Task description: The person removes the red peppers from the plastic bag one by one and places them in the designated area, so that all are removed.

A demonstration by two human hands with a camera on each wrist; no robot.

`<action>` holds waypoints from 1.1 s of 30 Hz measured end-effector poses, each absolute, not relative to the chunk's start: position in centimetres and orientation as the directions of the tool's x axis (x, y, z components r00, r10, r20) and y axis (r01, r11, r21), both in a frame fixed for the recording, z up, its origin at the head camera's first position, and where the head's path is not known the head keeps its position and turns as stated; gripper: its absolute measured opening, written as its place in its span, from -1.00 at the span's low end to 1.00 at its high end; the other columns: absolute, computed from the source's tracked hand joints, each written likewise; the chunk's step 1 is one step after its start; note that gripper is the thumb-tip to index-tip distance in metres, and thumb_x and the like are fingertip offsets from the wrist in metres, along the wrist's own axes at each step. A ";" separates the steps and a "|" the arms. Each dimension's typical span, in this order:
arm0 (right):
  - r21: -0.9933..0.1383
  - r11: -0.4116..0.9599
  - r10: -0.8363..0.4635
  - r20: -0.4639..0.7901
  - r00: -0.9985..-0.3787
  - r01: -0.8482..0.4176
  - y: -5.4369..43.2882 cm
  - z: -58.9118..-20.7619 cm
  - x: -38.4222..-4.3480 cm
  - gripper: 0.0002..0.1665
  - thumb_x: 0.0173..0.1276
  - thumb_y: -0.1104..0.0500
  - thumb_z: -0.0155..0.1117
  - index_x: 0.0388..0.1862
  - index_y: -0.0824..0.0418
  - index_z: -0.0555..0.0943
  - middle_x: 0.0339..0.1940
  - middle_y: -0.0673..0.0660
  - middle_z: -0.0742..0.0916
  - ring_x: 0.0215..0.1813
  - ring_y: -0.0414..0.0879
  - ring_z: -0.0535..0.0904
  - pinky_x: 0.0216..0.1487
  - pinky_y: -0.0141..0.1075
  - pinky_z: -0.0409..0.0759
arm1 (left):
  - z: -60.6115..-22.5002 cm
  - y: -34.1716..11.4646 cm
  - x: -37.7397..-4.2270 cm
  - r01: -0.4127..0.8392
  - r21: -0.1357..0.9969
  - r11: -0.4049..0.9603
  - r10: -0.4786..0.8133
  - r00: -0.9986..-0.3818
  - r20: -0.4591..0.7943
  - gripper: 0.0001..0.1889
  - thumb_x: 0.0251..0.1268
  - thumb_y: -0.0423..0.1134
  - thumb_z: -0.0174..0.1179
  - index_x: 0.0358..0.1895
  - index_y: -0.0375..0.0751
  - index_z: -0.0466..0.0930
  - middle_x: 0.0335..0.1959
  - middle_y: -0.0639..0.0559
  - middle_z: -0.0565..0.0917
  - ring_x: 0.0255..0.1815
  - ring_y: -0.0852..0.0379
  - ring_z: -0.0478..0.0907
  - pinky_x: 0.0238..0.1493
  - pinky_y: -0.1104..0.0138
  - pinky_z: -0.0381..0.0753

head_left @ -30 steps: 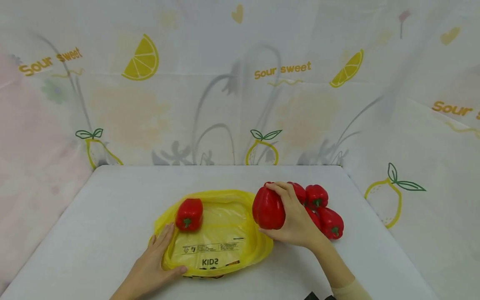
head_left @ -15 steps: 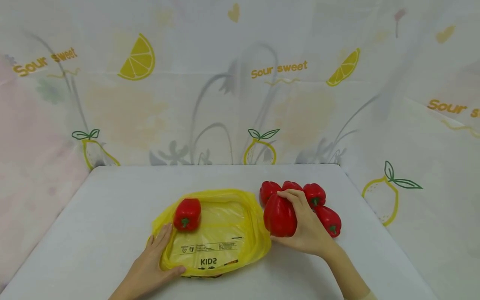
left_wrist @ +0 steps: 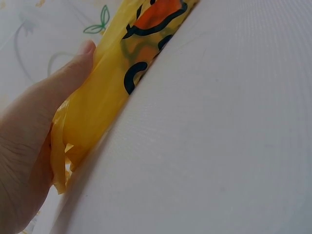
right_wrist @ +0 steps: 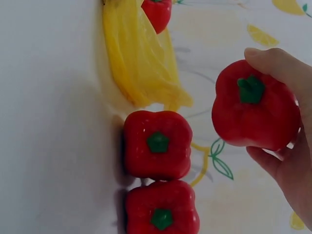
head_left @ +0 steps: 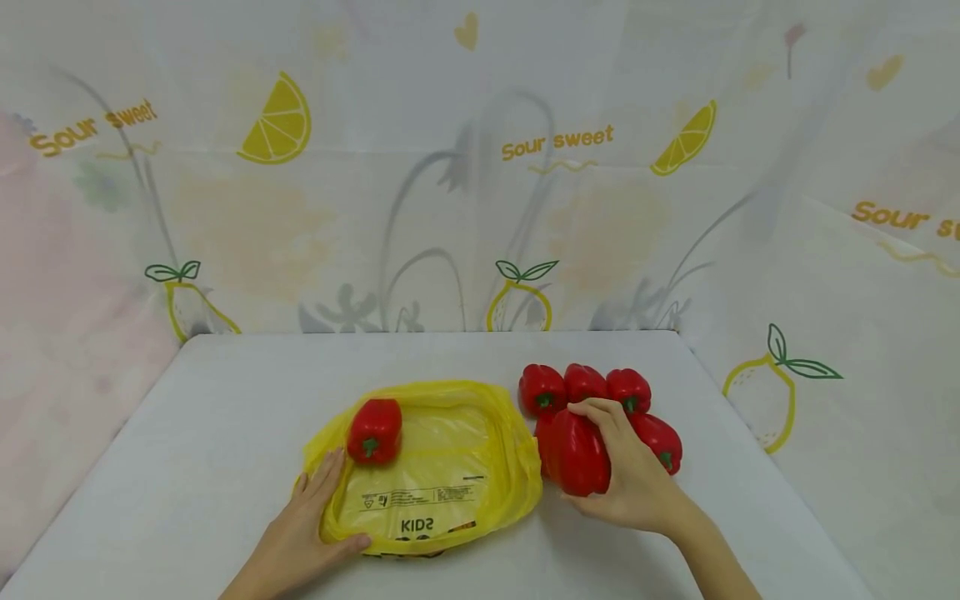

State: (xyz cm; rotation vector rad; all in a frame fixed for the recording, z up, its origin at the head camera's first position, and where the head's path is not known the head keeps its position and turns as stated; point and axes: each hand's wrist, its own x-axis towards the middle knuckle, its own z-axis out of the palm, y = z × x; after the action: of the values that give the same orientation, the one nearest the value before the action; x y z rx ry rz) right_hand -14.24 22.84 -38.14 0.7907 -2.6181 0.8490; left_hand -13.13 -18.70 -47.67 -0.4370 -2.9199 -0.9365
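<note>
In the head view my right hand (head_left: pixel 630 475) grips a red bell pepper (head_left: pixel 581 454), fingers over its top and thumb at its near side. The right wrist view shows this pepper (right_wrist: pixel 253 107) held clear of the table, its green stem facing the camera. My left hand (head_left: pixel 300 525) rests with straight fingers and spread thumb along the left side of an open yellow plastic bag (head_left: pixel 517 475). One red bell pepper (head_left: pixel 375 431) lies inside the bag at its left. In the left wrist view the thumb (left_wrist: pixel 73 70) lies along the bag's outside (left_wrist: pixel 92 107).
Several more red bell peppers stand right of the bag, among them a back-row pepper (head_left: pixel 542 387) and a right-hand pepper (head_left: pixel 660 442). Another pepper (head_left: pixel 546 442) is partly hidden behind the held one. The white table (head_left: pixel 225 400) meets a printed cloth backdrop (head_left: pixel 375 208).
My right hand has moved right and toward me, away from the bag's right rim, with the pepper in its grip. Peppers behind it show more fully. The left hand stays at the bag.
</note>
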 end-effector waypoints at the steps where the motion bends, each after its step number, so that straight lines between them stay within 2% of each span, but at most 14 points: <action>1: -0.455 0.684 -0.415 0.400 -0.817 -0.570 23.1 -38.2 -14.1 0.22 -0.37 0.11 0.73 0.33 0.08 0.27 0.26 -0.04 0.37 0.23 -0.05 0.38 -0.16 -0.15 0.70 | -47.7 -18.7 -13.1 0.277 0.564 0.778 0.251 -0.960 0.126 0.19 -0.07 0.32 0.36 0.55 -0.15 -0.08 0.48 -0.35 0.07 0.34 -0.63 -0.04 0.07 -0.45 0.22; 9: -0.432 0.739 -0.453 0.248 -0.856 -0.516 24.7 -39.1 -13.1 0.13 -0.30 0.05 0.70 0.30 0.07 0.32 0.21 -0.10 0.39 0.19 -0.10 0.38 -0.20 -0.26 0.68 | -47.7 -18.7 -13.2 0.278 0.561 0.780 0.251 -0.960 0.126 0.19 -0.07 0.32 0.36 0.55 -0.14 -0.09 0.49 -0.34 0.06 0.34 -0.63 -0.04 0.06 -0.45 0.23; 12: -0.452 0.759 -0.459 0.138 -0.878 -0.468 25.2 -39.3 -12.8 0.10 -0.29 -0.03 0.70 0.29 0.04 0.34 0.19 -0.11 0.40 0.22 -0.08 0.33 -0.21 -0.21 0.69 | -47.7 -18.7 -13.1 0.282 0.560 0.779 0.254 -0.958 0.130 0.19 -0.07 0.31 0.36 0.55 -0.14 -0.09 0.49 -0.35 0.06 0.34 -0.64 -0.03 0.06 -0.45 0.23; 17: -0.472 0.775 -0.476 0.001 -0.879 -0.420 25.6 -39.5 -12.6 0.06 -0.25 -0.11 0.67 0.27 0.01 0.37 0.19 -0.06 0.42 0.25 0.02 0.29 -0.21 -0.09 0.70 | -47.7 -18.7 -13.0 0.266 0.566 0.780 0.249 -0.962 0.109 0.19 -0.06 0.32 0.35 0.55 -0.12 -0.11 0.49 -0.35 0.04 0.33 -0.66 -0.05 0.02 -0.48 0.22; 27: -0.467 0.802 -0.478 -0.126 -0.869 -0.373 26.0 -40.3 -12.9 0.05 -0.24 -0.15 0.66 0.27 0.07 0.40 0.17 -0.04 0.45 0.21 0.05 0.31 -0.17 -0.02 0.69 | -47.5 -18.6 -13.2 0.246 0.565 0.787 0.240 -0.967 0.087 0.19 -0.07 0.33 0.35 0.56 -0.11 -0.11 0.50 -0.33 0.04 0.34 -0.65 -0.06 0.02 -0.47 0.23; 33: -0.465 0.798 -0.488 -0.127 -0.863 -0.383 26.3 -40.6 -12.8 0.11 -0.23 -0.21 0.63 0.32 0.08 0.38 0.21 -0.03 0.42 0.22 0.03 0.29 -0.12 0.00 0.67 | -47.4 -18.6 -13.2 0.243 0.561 0.791 0.239 -0.968 0.083 0.19 -0.08 0.34 0.34 0.55 -0.13 -0.09 0.50 -0.33 0.05 0.34 -0.65 -0.05 0.02 -0.46 0.24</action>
State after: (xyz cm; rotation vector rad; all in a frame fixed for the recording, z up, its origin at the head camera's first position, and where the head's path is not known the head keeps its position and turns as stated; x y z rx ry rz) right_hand -12.82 26.27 -40.58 0.7895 -3.2065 0.7410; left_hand -13.19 -18.56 -47.39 -0.3990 -2.9655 -0.9302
